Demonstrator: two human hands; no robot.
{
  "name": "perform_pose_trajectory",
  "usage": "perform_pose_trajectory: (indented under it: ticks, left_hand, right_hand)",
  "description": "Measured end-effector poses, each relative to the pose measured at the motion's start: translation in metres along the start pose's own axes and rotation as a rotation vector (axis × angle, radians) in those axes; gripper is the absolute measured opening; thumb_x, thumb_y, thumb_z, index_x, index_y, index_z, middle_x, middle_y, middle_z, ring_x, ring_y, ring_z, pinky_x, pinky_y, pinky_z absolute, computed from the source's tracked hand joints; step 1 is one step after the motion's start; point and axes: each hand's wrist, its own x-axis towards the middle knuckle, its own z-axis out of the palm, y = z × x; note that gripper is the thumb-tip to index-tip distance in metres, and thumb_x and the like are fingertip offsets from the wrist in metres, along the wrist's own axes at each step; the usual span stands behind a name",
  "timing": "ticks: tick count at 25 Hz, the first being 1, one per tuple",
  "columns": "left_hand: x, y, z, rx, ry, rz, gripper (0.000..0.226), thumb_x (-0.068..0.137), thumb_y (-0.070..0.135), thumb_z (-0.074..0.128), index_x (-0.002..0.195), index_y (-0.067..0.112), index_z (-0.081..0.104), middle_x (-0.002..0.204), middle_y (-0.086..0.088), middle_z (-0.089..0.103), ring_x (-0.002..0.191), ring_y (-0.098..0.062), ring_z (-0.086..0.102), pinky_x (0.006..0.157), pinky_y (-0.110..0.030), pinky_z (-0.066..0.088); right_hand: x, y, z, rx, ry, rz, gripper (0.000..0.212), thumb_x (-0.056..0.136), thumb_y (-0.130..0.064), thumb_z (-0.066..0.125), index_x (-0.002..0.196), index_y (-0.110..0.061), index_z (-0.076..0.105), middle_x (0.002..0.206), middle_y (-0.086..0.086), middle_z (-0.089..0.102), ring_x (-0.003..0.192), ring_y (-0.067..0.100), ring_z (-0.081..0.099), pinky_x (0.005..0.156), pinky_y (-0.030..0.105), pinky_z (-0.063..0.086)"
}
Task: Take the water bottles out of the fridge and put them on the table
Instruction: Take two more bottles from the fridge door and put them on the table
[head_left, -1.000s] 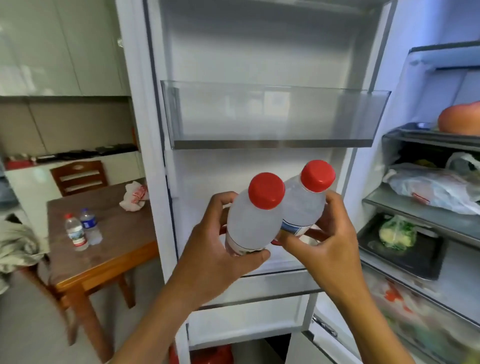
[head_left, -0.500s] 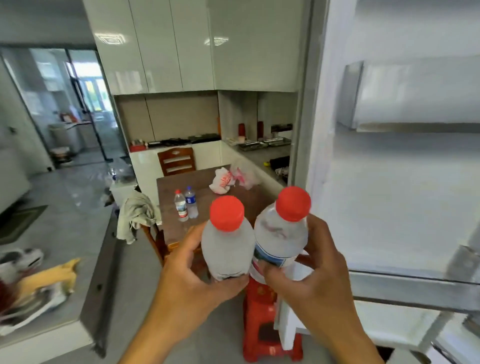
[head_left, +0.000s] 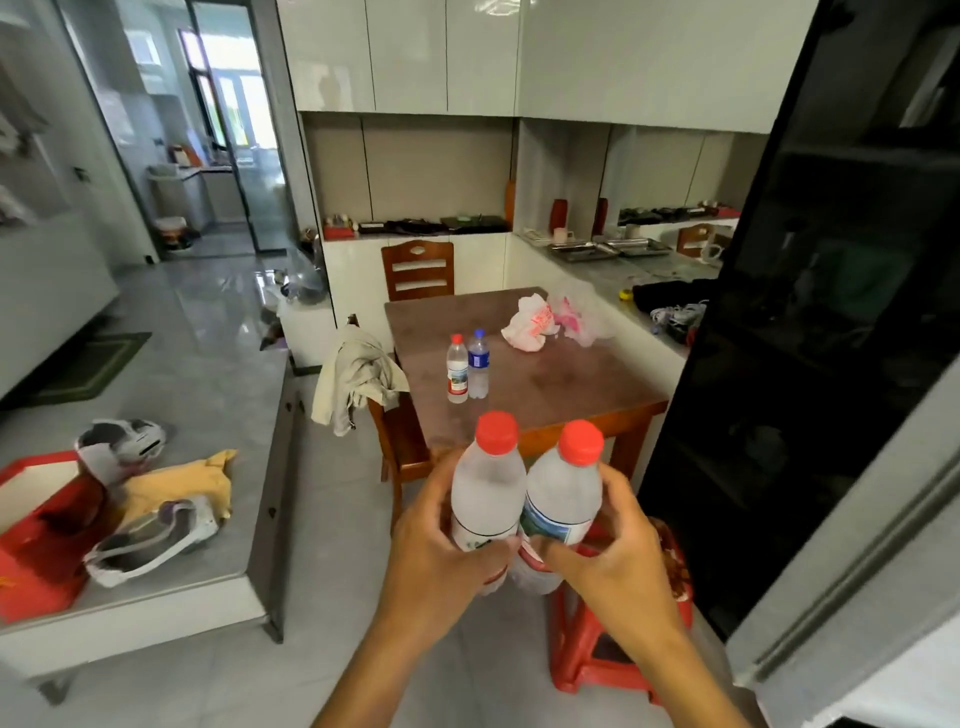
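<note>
I hold two frosted water bottles with red caps side by side in front of me. My left hand (head_left: 441, 551) grips the left bottle (head_left: 485, 488) and my right hand (head_left: 618, 561) grips the right bottle (head_left: 563, 493), which has a blue-green label. Ahead stands the brown wooden table (head_left: 550, 384). On it stand two more bottles close together, one with a red cap (head_left: 457, 370) and one with a blue cap (head_left: 478, 365). The fridge's dark glossy door (head_left: 810, 332) fills the right side, seen from outside.
Crumpled plastic bags (head_left: 540, 319) lie at the table's far side. A chair draped with a pale cloth (head_left: 358, 379) stands left of the table, another chair (head_left: 418, 270) behind it. A red plastic stool (head_left: 613, 639) stands below my right hand. Shoes (head_left: 150, 535) lie on a raised platform at left.
My view has swung left from the open fridge interior towards the table. Both hands carry the two bottles along, still held together, and the table has come closer.
</note>
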Motion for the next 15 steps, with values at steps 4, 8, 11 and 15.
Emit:
perform_pose_trajectory:
  ticks: [4, 8, 11, 15]
  left_hand:
    - [0.051, -0.041, -0.016, -0.034, -0.02, -0.065, 0.077, 0.064, 0.004, 0.084, 0.126, 0.039, 0.054, 0.12, 0.015, 0.067, 0.112, -0.009, 0.063, 0.086, -0.028, 0.057]
    - [0.125, -0.086, -0.013, -0.005, -0.027, -0.146, 0.077, 0.061, 0.018, 0.086, 0.128, 0.038, 0.052, 0.123, 0.012, 0.065, 0.115, -0.012, 0.062, 0.092, -0.042, 0.056]
    - [0.183, -0.115, 0.0, 0.061, 0.006, -0.202, 0.074, 0.06, 0.021, 0.087, 0.124, 0.04, 0.053, 0.122, 0.014, 0.064, 0.116, -0.013, 0.061, 0.094, -0.041, 0.055]
    - [0.27, -0.142, 0.023, 0.234, 0.005, -0.248, 0.069, 0.067, 0.025, 0.086, 0.122, 0.04, 0.047, 0.128, 0.01, 0.06, 0.119, -0.015, 0.057, 0.102, -0.041, 0.05]
  right_hand:
    - [0.047, 0.04, 0.032, -0.002, -0.042, 0.076, 0.077, 0.061, -0.005, 0.087, 0.125, -0.033, 0.055, 0.114, -0.017, 0.069, 0.104, 0.003, 0.066, 0.081, 0.024, 0.058]
    - [0.117, 0.097, 0.055, 0.036, -0.032, 0.134, 0.078, 0.06, -0.004, 0.089, 0.124, -0.033, 0.056, 0.114, -0.014, 0.069, 0.102, 0.004, 0.067, 0.076, 0.023, 0.058]
    - [0.178, 0.138, 0.064, 0.063, -0.057, 0.156, 0.076, 0.058, -0.006, 0.091, 0.12, -0.032, 0.056, 0.116, -0.01, 0.069, 0.106, 0.012, 0.066, 0.079, 0.025, 0.058]
    - [0.263, 0.176, 0.065, 0.007, -0.051, 0.16, 0.073, 0.053, -0.04, 0.087, 0.118, -0.034, 0.055, 0.115, -0.018, 0.067, 0.108, 0.012, 0.065, 0.086, 0.033, 0.058]
